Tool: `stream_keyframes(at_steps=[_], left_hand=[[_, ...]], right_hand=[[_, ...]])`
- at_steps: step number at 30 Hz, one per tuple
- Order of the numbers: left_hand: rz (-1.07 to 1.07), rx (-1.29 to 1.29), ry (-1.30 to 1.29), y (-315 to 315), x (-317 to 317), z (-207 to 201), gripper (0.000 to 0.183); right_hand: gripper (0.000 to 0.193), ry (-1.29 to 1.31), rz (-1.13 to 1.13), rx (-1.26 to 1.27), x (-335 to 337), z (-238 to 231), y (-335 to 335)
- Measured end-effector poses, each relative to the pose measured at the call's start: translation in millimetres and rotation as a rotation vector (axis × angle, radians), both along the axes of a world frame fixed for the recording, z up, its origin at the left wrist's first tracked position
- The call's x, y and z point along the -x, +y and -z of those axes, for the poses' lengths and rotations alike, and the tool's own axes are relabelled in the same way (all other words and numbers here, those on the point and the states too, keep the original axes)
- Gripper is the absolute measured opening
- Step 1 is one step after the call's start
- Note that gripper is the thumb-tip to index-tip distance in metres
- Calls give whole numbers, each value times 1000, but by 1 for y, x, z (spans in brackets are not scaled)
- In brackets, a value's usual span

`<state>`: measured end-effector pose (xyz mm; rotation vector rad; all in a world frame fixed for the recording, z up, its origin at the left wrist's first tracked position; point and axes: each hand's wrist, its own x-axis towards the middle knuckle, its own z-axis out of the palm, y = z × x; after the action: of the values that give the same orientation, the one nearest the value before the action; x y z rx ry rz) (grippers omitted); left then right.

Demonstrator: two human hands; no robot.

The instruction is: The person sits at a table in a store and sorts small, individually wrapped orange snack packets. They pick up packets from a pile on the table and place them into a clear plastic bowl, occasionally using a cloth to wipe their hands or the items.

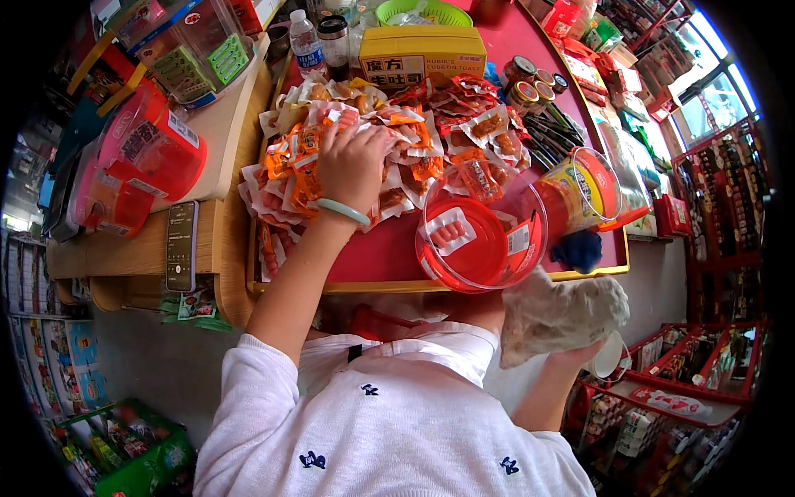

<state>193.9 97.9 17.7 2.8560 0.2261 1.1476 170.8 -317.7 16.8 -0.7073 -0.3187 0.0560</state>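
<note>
My left hand [352, 161], with a pale green bangle [341, 212] at the wrist, lies palm down over a pile of small wrapped snacks, its fingers stretched forward and apart. Beyond its fingertips is a clear packet of small pink sausages [341, 114]. In front of me stands a clear round tub with a red base [484, 269]. One white-edged packet of pinkish sausages [450, 231] lies inside it. Low on the right, my right hand [571, 358] is beside a crumpled, fluffy off-white thing [563, 315] and a white cup-like object [607, 356]; its fingers are mostly hidden.
A yellow box [422, 56], a water bottle [306, 41] and several jars [522, 91] stand behind the pile. A yellow-labelled tub [584, 190] is on the right. Red tubs [153, 145] and a phone [181, 247] are on the left counter. Shelves of goods surround the table.
</note>
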Motion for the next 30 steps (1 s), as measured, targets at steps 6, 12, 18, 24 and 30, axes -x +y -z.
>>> stream_keyframes(at_steps=[6,12,18,24,30], left_hand=[[57,801,-85,-5,33,-44,23],[355,1777,-201,-77,97,-60,23],[868,627,26,-113,122,-38,33],[917,1619,424,-125,156,-49,27],[1057,882,285,-140,145,-70,38]], right_hand=[[53,8,473,760,23,-42,37],[30,-84,-314,193,56,-83,100],[41,-1358,413,1198,52,-67,157],[27,-951,558,1253,67,-45,147],[74,-302,543,826,52,-47,114]])
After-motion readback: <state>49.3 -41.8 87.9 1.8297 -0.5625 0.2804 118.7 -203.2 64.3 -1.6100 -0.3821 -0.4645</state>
